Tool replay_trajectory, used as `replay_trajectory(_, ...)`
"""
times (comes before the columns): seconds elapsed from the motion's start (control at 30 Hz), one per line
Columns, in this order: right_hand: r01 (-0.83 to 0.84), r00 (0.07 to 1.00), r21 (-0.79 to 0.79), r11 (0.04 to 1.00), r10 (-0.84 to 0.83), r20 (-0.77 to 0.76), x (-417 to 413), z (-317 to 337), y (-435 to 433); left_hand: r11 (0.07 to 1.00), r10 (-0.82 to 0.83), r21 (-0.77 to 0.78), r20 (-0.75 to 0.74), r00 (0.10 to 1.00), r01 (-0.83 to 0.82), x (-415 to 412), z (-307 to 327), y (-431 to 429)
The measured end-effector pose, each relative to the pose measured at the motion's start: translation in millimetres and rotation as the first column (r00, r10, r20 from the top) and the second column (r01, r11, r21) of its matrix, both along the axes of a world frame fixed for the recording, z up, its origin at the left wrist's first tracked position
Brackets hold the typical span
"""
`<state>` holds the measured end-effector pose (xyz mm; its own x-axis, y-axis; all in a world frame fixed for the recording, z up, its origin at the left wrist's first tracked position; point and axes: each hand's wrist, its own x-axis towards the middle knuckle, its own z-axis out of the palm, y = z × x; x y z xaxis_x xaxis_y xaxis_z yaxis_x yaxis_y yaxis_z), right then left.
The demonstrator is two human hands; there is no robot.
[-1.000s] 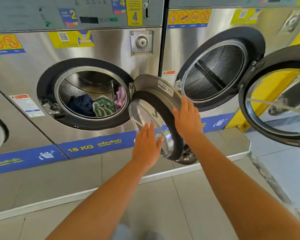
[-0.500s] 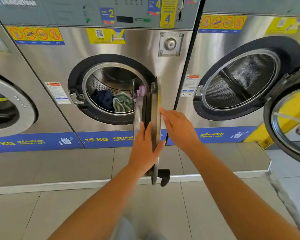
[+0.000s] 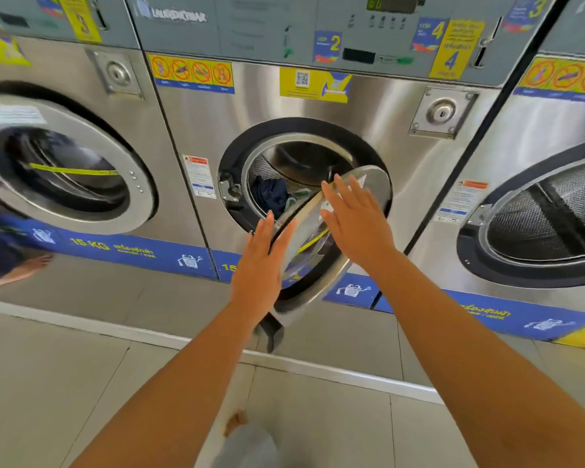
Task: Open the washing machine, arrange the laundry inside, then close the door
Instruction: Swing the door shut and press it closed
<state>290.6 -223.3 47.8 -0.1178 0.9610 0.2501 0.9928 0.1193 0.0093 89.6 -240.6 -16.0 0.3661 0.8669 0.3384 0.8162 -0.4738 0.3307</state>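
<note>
swung nearer shut, door (image 3: 313,231) lies between flat, straight fingers of left hand (image 3: 258,269) and right hand (image 3: 356,220).

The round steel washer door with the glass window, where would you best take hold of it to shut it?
Grip the round steel door by its dark handle at the free lower-left edge, coming from the front; it sits farthest from the hinge.
</note>
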Motion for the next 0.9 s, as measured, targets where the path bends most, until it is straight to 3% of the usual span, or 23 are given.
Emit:
replay_trajectory(0.13, 0.018, 0.999, 0.043, 0.999, -0.020, 0.041, -10, -10, 26, 0.999, 0.027, 0.037, -0.169, 0.985, -0.021, -14, 1, 30)
replay_trajectory(0.53, 0.093, 0.995, 0.120, 0.988, -0.097, 0.029, -42, -30, 107, 0.982, 0.186, 0.054, -0.085, 0.979, -0.181, -16, -5, 111)
replay_trajectory(0.9, 0.186, 0.982, 0.143, 0.972, -0.189, 0.012, -57, -33, 189, 0.991, 0.110, -0.067, -0.097, 0.989, -0.117, -22, 2, 242)
